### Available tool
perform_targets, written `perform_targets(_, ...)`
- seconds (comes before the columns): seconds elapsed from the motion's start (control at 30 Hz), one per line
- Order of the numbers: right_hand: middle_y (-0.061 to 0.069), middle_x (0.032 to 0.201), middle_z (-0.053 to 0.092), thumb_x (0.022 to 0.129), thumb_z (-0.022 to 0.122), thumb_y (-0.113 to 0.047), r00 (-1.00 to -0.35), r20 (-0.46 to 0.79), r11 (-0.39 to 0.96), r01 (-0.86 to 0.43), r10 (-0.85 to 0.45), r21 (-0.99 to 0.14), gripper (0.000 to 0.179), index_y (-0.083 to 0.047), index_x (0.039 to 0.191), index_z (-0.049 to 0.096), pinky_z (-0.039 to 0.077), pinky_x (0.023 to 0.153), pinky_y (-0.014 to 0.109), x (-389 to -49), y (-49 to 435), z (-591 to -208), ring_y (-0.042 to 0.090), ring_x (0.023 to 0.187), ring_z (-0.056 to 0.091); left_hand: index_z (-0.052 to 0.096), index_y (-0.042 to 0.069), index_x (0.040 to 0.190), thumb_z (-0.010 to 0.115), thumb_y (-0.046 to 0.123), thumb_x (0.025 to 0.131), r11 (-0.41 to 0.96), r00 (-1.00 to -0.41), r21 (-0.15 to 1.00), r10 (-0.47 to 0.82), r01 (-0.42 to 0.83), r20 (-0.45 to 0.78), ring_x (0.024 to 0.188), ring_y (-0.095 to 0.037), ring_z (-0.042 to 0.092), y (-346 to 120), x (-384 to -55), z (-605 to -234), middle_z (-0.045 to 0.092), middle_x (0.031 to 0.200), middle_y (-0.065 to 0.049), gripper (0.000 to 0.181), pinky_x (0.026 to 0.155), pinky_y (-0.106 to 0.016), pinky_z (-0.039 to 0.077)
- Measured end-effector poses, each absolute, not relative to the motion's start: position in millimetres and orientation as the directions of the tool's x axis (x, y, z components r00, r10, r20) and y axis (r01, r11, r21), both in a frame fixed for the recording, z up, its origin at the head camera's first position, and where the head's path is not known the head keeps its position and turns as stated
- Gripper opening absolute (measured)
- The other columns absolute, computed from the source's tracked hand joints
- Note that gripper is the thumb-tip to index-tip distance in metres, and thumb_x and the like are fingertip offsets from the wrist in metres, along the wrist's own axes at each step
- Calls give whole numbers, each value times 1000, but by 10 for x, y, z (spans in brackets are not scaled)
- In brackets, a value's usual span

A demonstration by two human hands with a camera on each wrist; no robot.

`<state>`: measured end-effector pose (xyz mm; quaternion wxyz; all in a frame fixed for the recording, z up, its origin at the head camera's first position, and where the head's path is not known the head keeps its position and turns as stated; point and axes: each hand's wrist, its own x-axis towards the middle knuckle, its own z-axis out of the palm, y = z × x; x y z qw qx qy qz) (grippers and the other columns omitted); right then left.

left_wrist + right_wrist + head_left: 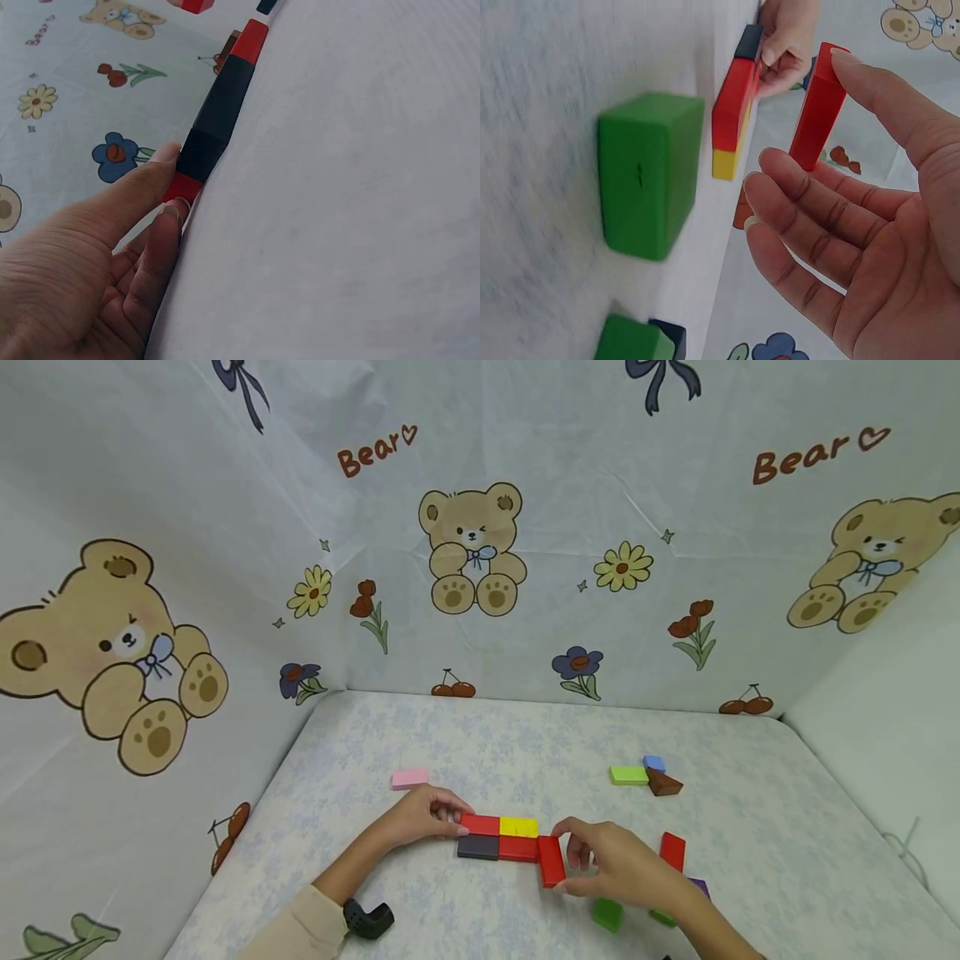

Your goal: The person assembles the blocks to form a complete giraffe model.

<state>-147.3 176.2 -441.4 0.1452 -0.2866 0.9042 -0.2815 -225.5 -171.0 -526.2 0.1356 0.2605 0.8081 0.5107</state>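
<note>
Blue-mottled tabletop (465, 914) | left hand (422, 814) pinches flat red block (482, 824) | right hand (621, 862) pinches smooth red cuboid (551, 862)

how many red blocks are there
4: one red block in the right hand, another at the left hand, third before the yellow block, fourth farthest right; more may be hidden.

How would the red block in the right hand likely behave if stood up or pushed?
The red block looks stiff: its edges appear straight in the grip of the right hand. Flat faces make rolling unlikely. Being slim, it might tip if stood on end.
</note>
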Motion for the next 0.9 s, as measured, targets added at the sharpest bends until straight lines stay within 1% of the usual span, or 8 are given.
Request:
perform_targets(0.2, -12, 81, 61, 82, 83, -49, -772, -135, 669, -433, -621, -604, 59, -19, 127, 60, 48, 65, 23, -1424, 1636, -4460, 7, 73, 57, 80, 22, 107, 85, 24, 85, 348, -831, 892, 554, 287, 51, 66, -9, 55, -1731, -2263, -5260, 68, 85, 3, 23, 59, -23, 45)
perform_targets(0.3, -12, 80, 60, 81, 84, -47, -761, -157, 667, -425, -629, -613, 58, -18, 126, 61, 47, 64, 23, -1385, 1587, -4471, 6, 71, 56, 80, 21, 107, 85, 21, 85, 330, -828, 900, 557, 286, 58, 66, -10, 56, -1721, -2256, -5243, 68, 86, 1, 22, 59, -23, 45)
perform_targets(0.47, -13, 79, 59, 80, 85, -43, -747, -199, 673, -408, -635, -617, 53, -20, 122, 61, 46, 60, 23, -1327, 1507, -4469, 5, 68, 54, 80, 22, 106, 85, 22, 85, 328, -828, 905, 559, 272, 46, 66, -10, 56, -1699, -2250, -5246, 68, 86, 1, 22, 60, -23, 45)
perform_targets(0.6, -12, 76, 58, 79, 85, -45, -743, -232, 696, -400, -627, -597, 52, -22, 119, 62, 46, 60, 22, -1294, 1422, -4466, 4, 66, 52, 80, 24, 107, 85, 24, 85, 328, -830, 907, 556, 263, 39, 67, -11, 56, -1692, -2257, -5243, 68, 85, 1, 22, 59, -23, 45)
perform_targets(0.9, -13, 72, 54, 80, 85, -45, -699, -257, 703, -477, -667, -527, 49, -21, 117, 64, 44, 59, 21, -1230, 1205, -4506, 2, 63, 48, 80, 23, 108, 84, 24, 86, 346, -831, 900, 555, 267, 33, 67, -10, 56, -1713, -2240, -5222, 69, 86, 4, 23, 60, -23, 46)
